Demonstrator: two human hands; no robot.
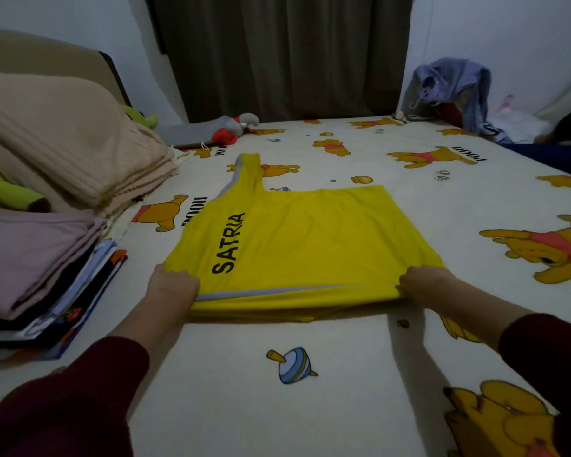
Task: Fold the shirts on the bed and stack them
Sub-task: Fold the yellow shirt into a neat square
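Note:
A yellow sleeveless shirt [310, 239] with black letters and grey trim lies partly folded on the bed sheet [277, 407]; one shoulder strap points away from me. My left hand [172, 286] grips its near left corner. My right hand [424, 282] grips its near right corner. Both hands hold the near edge over a folded layer beneath. A stack of folded clothes [37, 272] sits at the left, a pale pink piece on top.
A beige folded blanket [66, 150] and a green plush toy [7, 192] lie at the far left. A grey and red soft toy [234, 127] rests near the curtain [284, 54]. Unfolded bluish clothes [455, 90] are heaped at the far right corner.

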